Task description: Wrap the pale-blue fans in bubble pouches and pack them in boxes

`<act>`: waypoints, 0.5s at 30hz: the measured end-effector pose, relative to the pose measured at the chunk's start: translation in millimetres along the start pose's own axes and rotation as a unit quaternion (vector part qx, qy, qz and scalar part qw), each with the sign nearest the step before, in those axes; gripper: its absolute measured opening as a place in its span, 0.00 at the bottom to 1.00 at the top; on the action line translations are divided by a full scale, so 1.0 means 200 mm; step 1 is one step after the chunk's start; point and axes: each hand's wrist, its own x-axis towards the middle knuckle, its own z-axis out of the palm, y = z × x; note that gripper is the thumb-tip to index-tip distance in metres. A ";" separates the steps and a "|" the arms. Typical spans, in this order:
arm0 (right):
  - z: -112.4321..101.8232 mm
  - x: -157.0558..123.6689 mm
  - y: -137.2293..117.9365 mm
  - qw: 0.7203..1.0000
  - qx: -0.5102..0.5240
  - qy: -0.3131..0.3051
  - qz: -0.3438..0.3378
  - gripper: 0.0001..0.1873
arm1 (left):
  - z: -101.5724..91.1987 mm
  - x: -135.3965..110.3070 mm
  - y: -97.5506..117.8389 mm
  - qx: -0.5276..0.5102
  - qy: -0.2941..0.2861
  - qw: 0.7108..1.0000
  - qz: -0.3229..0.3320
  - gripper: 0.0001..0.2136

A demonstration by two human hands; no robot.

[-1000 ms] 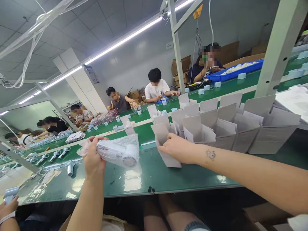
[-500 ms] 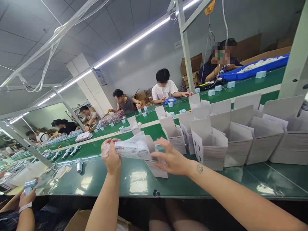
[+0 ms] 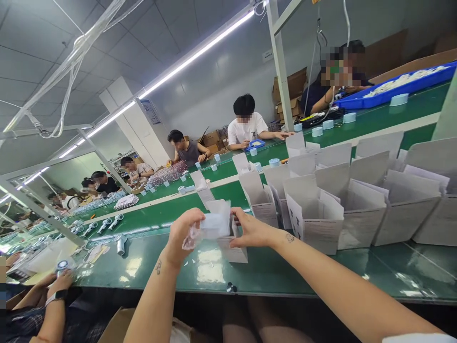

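My left hand [image 3: 186, 233] grips a light-blue hair dryer [image 3: 215, 226] in a clear plastic bag, blurred by motion. Its far end is at the mouth of a small open white box [image 3: 233, 252] on the green bench. My right hand [image 3: 252, 228] holds that box at its right side, fingers by the upper edge and thumb lower down. The dryer and my left hand partly hide the box's opening. Just right of my right hand, several white boxes [image 3: 314, 219] stand upright with raised flaps.
Behind runs a green conveyor [image 3: 160, 207] with light-blue round caps [image 3: 274, 162]. More hair dryers [image 3: 121, 245] lie at left, where a co-worker's hands [image 3: 59, 283] hold one. People sit along the far side. A blue tray [image 3: 392, 88] of white parts is at upper right.
My left hand has moved right and turned the bagged hair dryer toward the box mouth. My right hand has closed on the box's side. The view has shifted slightly.
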 end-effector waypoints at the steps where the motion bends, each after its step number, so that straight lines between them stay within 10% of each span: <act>1: 0.00 0.00 0.01 1.000 0.021 -0.003 -0.012 0.46 | -0.02 0.03 0.00 0.000 -0.057 0.998 -0.025 0.10; 6: 0.03 0.03 0.04 0.996 0.076 -0.002 -0.039 0.46 | 0.06 0.21 -0.09 0.021 -0.210 0.963 -0.167 0.08; 10: 0.03 0.01 0.06 0.994 0.094 0.024 -0.048 0.48 | 0.23 0.18 -0.12 0.088 -0.335 0.931 -0.116 0.13; 15: 0.04 -0.01 0.07 0.993 0.111 0.017 -0.027 0.49 | 0.27 0.02 -0.05 0.239 -0.259 0.930 -0.109 0.08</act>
